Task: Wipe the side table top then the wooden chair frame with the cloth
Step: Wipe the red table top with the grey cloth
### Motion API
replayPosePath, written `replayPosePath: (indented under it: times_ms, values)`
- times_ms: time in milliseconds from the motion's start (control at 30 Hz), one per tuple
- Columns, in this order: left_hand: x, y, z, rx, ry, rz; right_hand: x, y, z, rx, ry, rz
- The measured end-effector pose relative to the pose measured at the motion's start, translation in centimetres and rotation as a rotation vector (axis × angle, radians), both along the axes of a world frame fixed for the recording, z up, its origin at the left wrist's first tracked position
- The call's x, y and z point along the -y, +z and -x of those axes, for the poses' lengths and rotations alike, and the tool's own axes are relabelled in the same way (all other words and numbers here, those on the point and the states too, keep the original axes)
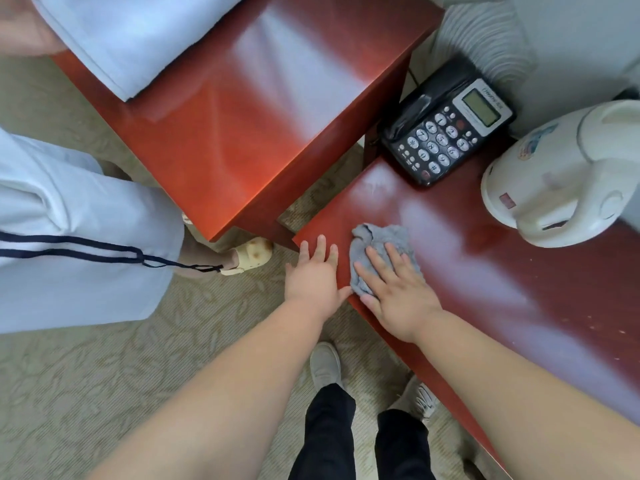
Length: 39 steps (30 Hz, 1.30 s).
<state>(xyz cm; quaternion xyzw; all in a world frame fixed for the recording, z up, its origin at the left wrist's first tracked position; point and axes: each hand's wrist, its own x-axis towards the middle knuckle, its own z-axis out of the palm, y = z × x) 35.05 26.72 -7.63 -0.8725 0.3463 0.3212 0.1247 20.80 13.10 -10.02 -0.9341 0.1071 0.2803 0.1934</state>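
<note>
While the grey cloth [379,242] lies bunched up on the side table [519,306], at the corner closest to the chair, the right hand [398,296] lies flat on top of it. Its fingers are straight and spread out. They press the cloth down and do not curl round it. Part of the cloth pokes out past the fingertips.

The left hand [311,277] sits just beside the cloth, right on the corner of the table top. Its fingers are straight and loose too (it holds nothing).

The table top is dark red and shiny. Farther back on it sits a black phone [446,126] with round white buttons and a small screen. Next to the phone, on the right, stands a white kettle [561,174].

The wooden chair [249,133] is to the left of the table, close by but with a small gap between them. Its wood is a brighter red. Another person in pale clothes [86,237] is on the left side, with a cream shoe [252,254] down by the chair's corner.

Under it all is a tan carpet [86,393] with a leafy pattern. Below the arms you can see black trousers [329,438] and a grey shoe [323,365].
</note>
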Motion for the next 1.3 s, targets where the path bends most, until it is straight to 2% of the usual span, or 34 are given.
replayPosePath:
  times_ms: [333,567,633,767,1033,1133,1300]
  values:
    - [-1.5,-1.6,0.4,0.019,0.056,0.106,5.0,-1.3,-13.4,0.023,-0.155,0.098]
    - [-1.0,-0.6,0.7,0.04,-0.007,0.049,1.0,-0.1,-2.0,-0.002,-0.169,0.044]
    - [-0.7,-0.3,0.7,0.08,-0.056,0.088,0.6,0.4,0.4,-0.037,-0.136,0.047]
    - [0.6,-1.2,-0.1,-0.002,0.02,0.258,1.9,0.6,-1.2,-0.054,-0.108,0.076]
    - [2.5,-1.3,-0.2,-0.066,0.087,0.101,7.0,0.0,-11.6,0.019,-0.132,0.173]
    - [3.3,-0.9,0.0,-0.055,0.076,0.048,6.8,-0.3,-10.6,0.06,-0.171,0.172]
    - [3.3,-0.7,0.0,-0.044,0.046,0.046,5.2,-0.3,-2.2,0.039,-0.227,0.12]
